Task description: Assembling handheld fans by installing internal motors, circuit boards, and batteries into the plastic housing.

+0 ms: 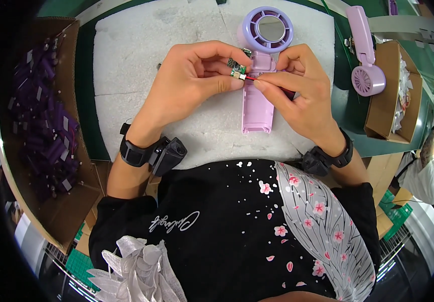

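My left hand [192, 75] is closed, pinching a small green circuit board [235, 74] between thumb and fingers. A white plug [241, 76] sits at the board's edge; whether it is fully seated cannot be made out. From the plug a thin red wire [250, 78] runs to my right hand [302, 88], whose thumb and forefinger close on it. Something dark, partly hidden, shows under the right fingers. Beneath both hands lies a lilac handheld fan, its round head [247, 31] pointing away from me and its open handle shell [258, 108] toward me.
A white foam pad [131, 60] covers the green bench. At left stands a cardboard box [88, 189] of purple wired battery cells [51, 116]. To the right are another lilac fan [363, 50] and a cardboard box [380, 113] of small white parts. Another person [423, 171] is at far right.
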`<state>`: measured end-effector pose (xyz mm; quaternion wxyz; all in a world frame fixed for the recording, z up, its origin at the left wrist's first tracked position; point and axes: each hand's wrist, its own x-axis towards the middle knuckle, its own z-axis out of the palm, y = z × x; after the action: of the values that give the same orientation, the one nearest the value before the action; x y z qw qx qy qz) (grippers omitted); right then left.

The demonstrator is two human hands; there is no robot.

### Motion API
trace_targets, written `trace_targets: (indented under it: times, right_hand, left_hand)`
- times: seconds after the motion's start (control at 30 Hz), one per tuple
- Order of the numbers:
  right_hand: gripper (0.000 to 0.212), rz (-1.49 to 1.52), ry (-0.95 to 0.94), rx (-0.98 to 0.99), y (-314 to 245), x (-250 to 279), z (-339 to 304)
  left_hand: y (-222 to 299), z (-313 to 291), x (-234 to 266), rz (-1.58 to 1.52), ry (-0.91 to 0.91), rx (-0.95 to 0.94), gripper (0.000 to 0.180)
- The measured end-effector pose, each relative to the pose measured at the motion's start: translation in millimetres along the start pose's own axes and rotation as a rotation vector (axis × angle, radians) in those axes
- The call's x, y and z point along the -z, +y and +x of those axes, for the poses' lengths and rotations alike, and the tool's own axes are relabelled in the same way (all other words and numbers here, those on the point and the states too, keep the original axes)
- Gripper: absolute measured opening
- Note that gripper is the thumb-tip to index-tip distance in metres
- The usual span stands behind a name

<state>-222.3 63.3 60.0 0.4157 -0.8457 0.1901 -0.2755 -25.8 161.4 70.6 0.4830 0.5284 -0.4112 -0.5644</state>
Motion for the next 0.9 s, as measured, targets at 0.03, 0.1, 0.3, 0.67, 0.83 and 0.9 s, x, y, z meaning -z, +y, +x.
trace_targets:
  times: [0.03, 0.1, 0.3, 0.67, 0.83, 0.9]
  right_hand:
    - [0.011, -0.012, -0.001, -0.005, -0.7, 0.4, 0.2]
    - [0.012, -0.036, -0.002, -0.016, -1.4, 1.0, 0.2]
    - [0.013, -0.063, -0.001, 0.01, -0.4, 0.2, -0.5]
    - [0.013, -0.071, 0.066, 0.07, 0.3, 0.4, -0.8]
    - [0.014, -0.069, 0.04, 0.054, -0.5, 0.1, -1.3]
    - [0.014, -0.088, 0.017, 0.052, -0.2, 1.2, -1.0]
  left_hand:
    - [0.6, 0.1, 0.2, 0.0, -0.001, 0.0, 0.029]
    - [2.1, 0.3, 0.3, 0.03, -0.003, 0.016, 0.033]
    - [2.8, -0.1, -4.2, -0.029, 0.073, -0.042, 0.034]
    - [-3.3, -0.7, -6.7, -0.041, 0.085, -0.081, 0.029]
    - [-3.3, -1.5, -7.8, 0.003, 0.102, -0.076, 0.03]
    - [-3.5, 0.0, -7.5, 0.03, 0.1, -0.057, 0.033]
